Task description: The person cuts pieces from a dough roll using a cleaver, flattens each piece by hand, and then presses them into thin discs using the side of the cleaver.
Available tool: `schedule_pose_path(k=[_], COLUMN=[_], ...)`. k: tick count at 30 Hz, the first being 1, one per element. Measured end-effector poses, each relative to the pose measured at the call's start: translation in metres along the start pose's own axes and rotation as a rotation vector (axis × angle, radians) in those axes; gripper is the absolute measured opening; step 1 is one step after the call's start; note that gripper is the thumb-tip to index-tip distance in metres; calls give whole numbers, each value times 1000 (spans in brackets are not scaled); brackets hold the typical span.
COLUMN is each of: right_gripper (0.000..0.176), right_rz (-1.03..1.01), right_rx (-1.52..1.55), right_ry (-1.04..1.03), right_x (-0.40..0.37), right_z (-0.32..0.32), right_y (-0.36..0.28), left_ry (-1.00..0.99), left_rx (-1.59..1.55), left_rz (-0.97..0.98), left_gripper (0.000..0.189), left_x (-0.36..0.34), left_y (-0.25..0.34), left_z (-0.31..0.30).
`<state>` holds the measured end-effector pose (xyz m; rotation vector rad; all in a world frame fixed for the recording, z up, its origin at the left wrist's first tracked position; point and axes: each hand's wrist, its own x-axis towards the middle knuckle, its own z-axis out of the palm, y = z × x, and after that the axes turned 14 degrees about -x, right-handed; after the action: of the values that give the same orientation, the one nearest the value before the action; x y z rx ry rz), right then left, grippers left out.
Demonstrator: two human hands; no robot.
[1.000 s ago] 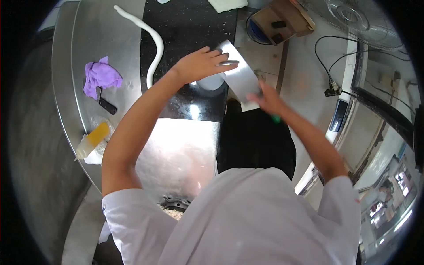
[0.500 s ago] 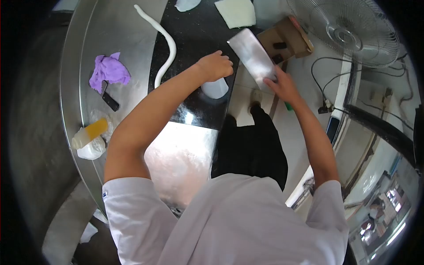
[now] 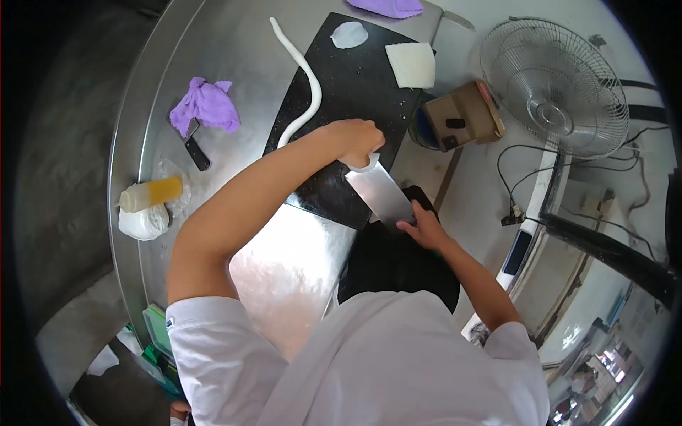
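Observation:
In my right hand (image 3: 428, 228) is a broad metal cleaver (image 3: 382, 193), its blade reaching up and left off the edge of the black board (image 3: 327, 186). My left hand (image 3: 361, 140) is closed at the blade's far end, fingers curled over a thin white dough disc (image 3: 365, 166); only its curved edge shows below the fingers. A long white dough rope (image 3: 314, 85) lies curved along the board's left side, partly behind my left forearm. Another flat dough disc (image 3: 349, 35) rests near the board's far end, beside a pale folded cloth (image 3: 412, 65).
On the metal counter lie a purple cloth (image 3: 207, 105), a black-handled knife (image 3: 197, 153), a squeeze bottle with yellow liquid (image 3: 153, 193) and a white bag (image 3: 144, 224). A cardboard box (image 3: 465, 113) and a wire fan (image 3: 554, 89) stand right. Another person's hand (image 3: 180, 407) shows lower left.
The cleaver has come down and left, its blade end now meeting my left hand. The dough disc that lay flat below my left hand is now at its fingers. The whole view has shifted.

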<state>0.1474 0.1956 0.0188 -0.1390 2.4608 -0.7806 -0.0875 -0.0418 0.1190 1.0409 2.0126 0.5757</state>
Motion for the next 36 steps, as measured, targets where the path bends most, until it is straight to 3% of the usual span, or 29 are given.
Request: schedule_pose_path(k=[7,9,10,12,14,16,18,20,24,26,27,28,30,33,34,35,36], right_gripper=[54,51,49,45,43,43,44,46,46,46,46,46,46,47,47,48,46], right_rz=[39,-17,-52,-170,-163,-127,-98,-90,-147,-124,-128,-123,-130,-163,-191,-252,-246], right_rx=[96,129,176,221,164,199,218,64,103,41,32,22,4,13,65,124,112], right_ry=[-33,-27,-2,51,-86,-165,-243,-297,-306,-336,-338,-356,-388,-422,-336,-275,-302], right_x=[34,58,73,104,124,140,155,164,176,182,185,188,195,205,203,208,211], right_z=[-55,-75,-82,-94,-114,-134,-146,-153,-168,-178,-182,-183,-181,-181,-182,-182,-188], right_y=[28,33,33,45,50,45,45,48,53,47,49,51,55,57,58,54,47], left_ry=[281,436,398,482,478,710,768,969,1131,1134,1102,1110,1217,1207,1028,862,820], left_rx=[-185,-209,-268,-250,-269,-277,-444,-560,-840,-941,-899,-902,-274,-176,-187,-192,37], left_rz=[64,118,5,8,-56,86,-17,-105,-286,-643,-811,-813,-754,-129,18,-31,-81], left_gripper=[34,33,32,32,33,32,31,31,28,34,39,39,49,59,63,66,68], left_x=[-14,-15,-14,-6,11,32,55,83,118,120,117,118,119,133,140,145,150], left_y=[-48,-57,-58,-61,-67,-74,-81,-96,-170,-200,-183,-178,-170,-191,-201,-201,-200], left_z=[-8,-12,-19,-35,-60,-85,-112,-131,-128,-120,-133,-140,-147,-145,-147,-150,-149])
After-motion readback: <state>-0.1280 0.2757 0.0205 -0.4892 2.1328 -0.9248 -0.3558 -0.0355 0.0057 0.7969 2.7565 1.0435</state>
